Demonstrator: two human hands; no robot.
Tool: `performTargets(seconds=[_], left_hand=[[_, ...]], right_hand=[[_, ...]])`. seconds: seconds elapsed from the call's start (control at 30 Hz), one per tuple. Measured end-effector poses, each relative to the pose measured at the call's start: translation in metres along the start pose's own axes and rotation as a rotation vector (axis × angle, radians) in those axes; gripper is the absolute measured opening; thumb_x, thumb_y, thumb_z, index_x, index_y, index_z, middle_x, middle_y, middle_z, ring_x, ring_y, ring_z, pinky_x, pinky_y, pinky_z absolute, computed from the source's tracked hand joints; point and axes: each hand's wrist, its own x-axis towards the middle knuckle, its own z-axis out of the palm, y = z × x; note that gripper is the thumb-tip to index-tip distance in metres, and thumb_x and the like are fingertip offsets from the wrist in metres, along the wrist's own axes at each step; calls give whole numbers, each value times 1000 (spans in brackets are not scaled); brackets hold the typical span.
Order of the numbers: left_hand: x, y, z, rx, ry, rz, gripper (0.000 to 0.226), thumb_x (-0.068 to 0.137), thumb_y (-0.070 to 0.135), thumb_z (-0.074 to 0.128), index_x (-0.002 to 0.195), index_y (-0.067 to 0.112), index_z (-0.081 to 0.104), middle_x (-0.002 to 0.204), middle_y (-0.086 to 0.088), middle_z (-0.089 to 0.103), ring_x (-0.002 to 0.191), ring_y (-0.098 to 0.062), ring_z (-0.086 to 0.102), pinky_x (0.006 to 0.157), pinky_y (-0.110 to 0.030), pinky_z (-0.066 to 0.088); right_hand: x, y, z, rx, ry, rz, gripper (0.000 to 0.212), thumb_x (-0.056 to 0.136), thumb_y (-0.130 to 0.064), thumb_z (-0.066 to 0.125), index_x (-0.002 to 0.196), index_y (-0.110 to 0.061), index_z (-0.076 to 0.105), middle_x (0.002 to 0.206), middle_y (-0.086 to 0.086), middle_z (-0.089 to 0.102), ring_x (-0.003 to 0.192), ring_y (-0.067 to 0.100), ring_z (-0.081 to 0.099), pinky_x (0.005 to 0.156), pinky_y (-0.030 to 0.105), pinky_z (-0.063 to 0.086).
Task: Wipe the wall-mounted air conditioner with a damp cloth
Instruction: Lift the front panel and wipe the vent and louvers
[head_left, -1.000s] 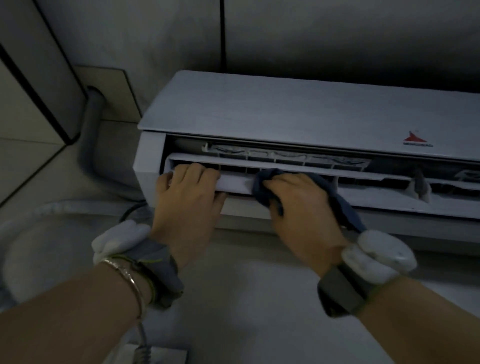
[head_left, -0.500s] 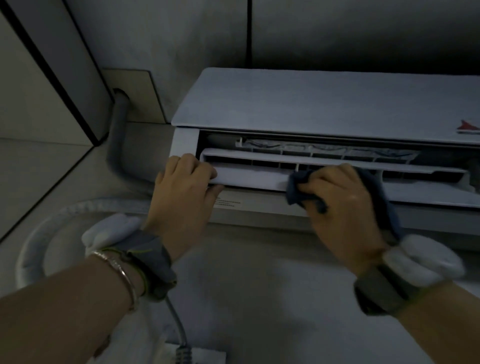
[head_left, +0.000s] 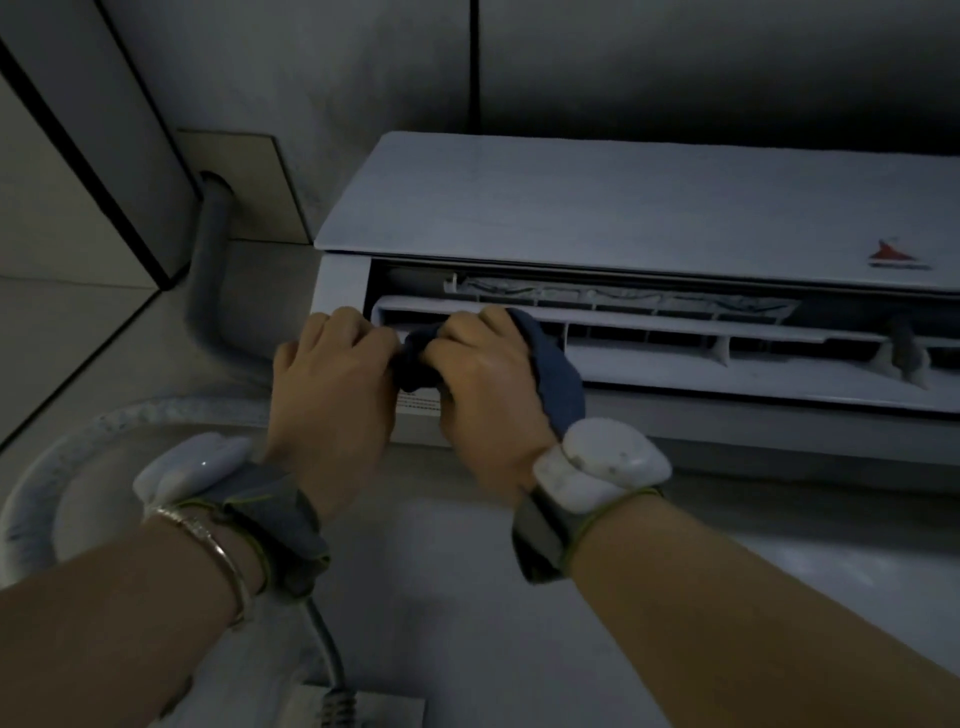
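One air conditioner (head_left: 623, 208) hangs on the wall, its front panel raised and one long flap (head_left: 675, 323) open below it. Two hands work at its lower left corner. The right hand (head_left: 483, 384) has its fingers curled tight round one dark blue cloth (head_left: 561, 379), bunching it against the flap's left end; the rest of the cloth trails back over the wrist. The left hand (head_left: 332, 384) sits just left of it, touching the cloth, fingers bent with the tips hidden, so I cannot tell whether they grip anything.

One red logo (head_left: 896, 255) sits at the panel's right, its wording blurred. One small printed label (head_left: 418, 402) shows under the vent between the hands, too small to read.

Each wrist carries one white device (head_left: 602, 462), two in all; the left also has one bracelet (head_left: 218, 545). Left of the unit, one grey pipe (head_left: 210, 270) enters the wall and one pale wrapped hose (head_left: 130, 421) curves below. One cable (head_left: 324, 639) hangs beneath.
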Motion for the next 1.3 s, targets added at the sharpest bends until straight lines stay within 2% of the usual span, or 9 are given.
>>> performTargets(seconds=[0.1,0.23,0.4,0.6,0.8,0.93,1.1,1.23,1.3], left_hand=[[0,0,1,0,11,-10,13,74,6,74,79,-3,66,83,-26,60,84,-44,57,68,-50,44],[1,-1,0,6,7,-19,14,77,9,72,81,-3,67,86,-24,61,88,-43,56,74,-51,43],[3,0,-4,34,5,0,14,77,10,72,82,-3,67,86,-25,61,89,-43,56,73,-51,43],[5,0,-6,28,-11,4,17,76,12,73,76,-2,64,83,-24,61,88,-41,57,73,-49,42],[4,-7,-6,-43,43,-51,27,72,23,76,71,4,58,76,-18,60,81,-37,57,69,-45,43],[4,-9,-3,-51,53,-72,29,72,29,75,75,5,59,80,-17,61,86,-36,57,70,-45,42],[1,-11,0,-114,69,-128,28,77,33,70,81,7,58,88,-14,61,92,-33,53,76,-43,38],[0,-8,1,-176,87,-176,29,76,32,71,82,7,58,88,-14,60,92,-33,53,78,-43,38],[-1,-7,1,-201,94,-196,29,76,31,71,83,6,58,89,-14,60,93,-33,53,79,-43,38]], right_hand=[[-13,22,-13,-2,-3,-2,19,63,4,58,71,-11,68,70,13,65,65,32,58,64,39,50],[-37,54,-34,-76,12,20,23,69,0,57,77,-21,64,77,5,65,70,28,56,67,39,51],[-56,77,-61,-166,42,97,14,62,6,63,72,-4,66,73,14,66,67,32,57,63,37,49],[-66,69,-69,-187,67,272,21,58,18,69,72,3,66,76,21,67,71,39,60,69,30,36],[-30,25,-37,-121,-110,207,17,69,7,62,84,2,68,85,21,71,80,38,63,73,42,53],[-7,4,-19,-199,-332,242,29,88,-16,45,111,-4,57,116,15,61,108,29,47,95,37,33],[-14,3,-26,-492,-375,341,40,87,-38,42,110,-7,50,113,13,58,112,29,41,80,37,34],[-25,3,-38,-551,-282,298,26,75,-29,59,83,-5,60,82,14,66,94,32,53,64,33,24],[-18,1,-37,-522,-332,342,25,79,-30,55,85,-5,57,85,13,64,101,31,49,67,33,21]])
